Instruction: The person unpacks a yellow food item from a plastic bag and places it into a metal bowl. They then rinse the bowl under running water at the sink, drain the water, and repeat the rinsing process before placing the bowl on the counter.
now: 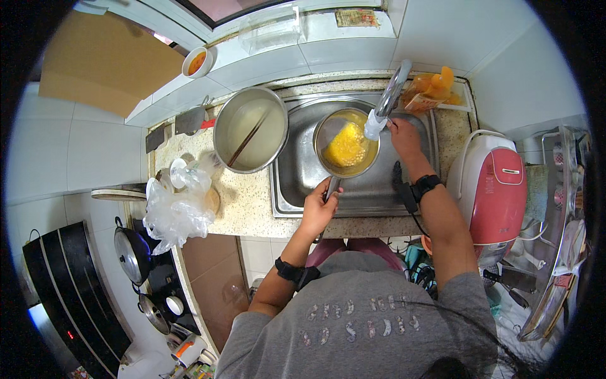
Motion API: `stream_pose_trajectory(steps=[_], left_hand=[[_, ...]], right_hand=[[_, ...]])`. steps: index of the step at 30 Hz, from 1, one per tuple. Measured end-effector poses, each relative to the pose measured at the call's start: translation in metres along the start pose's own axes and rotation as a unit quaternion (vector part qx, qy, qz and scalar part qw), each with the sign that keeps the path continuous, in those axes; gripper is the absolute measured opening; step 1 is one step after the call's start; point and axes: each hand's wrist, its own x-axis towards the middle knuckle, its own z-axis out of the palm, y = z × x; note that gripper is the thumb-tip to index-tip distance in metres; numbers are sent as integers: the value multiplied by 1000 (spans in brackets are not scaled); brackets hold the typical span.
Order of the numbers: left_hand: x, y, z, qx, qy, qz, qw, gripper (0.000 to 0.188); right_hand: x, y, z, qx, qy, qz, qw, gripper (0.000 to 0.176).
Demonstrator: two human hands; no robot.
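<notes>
A steel saucepan [321, 148] is held over the sink [303, 184], with a yellow mass [348, 142] and some pale grains in liquid inside it. My left hand [320, 206] grips its handle from below. The faucet [388, 90], with white wrapping [374, 125] around its spout, reaches over the saucepan's right side. Beside that spout is my right hand [406, 139], its fingertips at a thin dark part near the pan's rim; what they touch is partly hidden. At the sink's left edge, a large metal pot [218, 130] contains cloudy liquid and brown chopsticks [246, 142].
Plastic bags [182, 213] lie on the left counter. A red and white rice cooker [499, 194] stands right of the sink. Behind the faucet is an orange bottle [426, 92]. A small bowl [208, 61] rests on the ledge. A lidded wok [130, 256] sits over a blue flame.
</notes>
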Motion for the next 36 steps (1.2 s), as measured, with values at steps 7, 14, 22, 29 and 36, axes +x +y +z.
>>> stream_pose_trajectory(steps=[7, 14, 22, 29, 36], left_hand=[[0, 0, -3, 29, -18, 8, 999, 34], [-4, -1, -1, 7, 9, 24, 1000, 31], [-13, -3, -25, -42, -32, 19, 998, 27], [-24, -10, -31, -64, 26, 40, 997, 44], [-40, -9, -43, -59, 45, 71, 995, 50]], right_hand=[[9, -2, -9, 2, -36, 13, 999, 31], [19, 9, -12, 40, -53, 36, 997, 35], [-24, 10, 3, 367, 0, 183, 912, 48], [-74, -14, -13, 446, -20, 174, 878, 53], [-98, -41, -6, 470, -99, 163, 862, 49]])
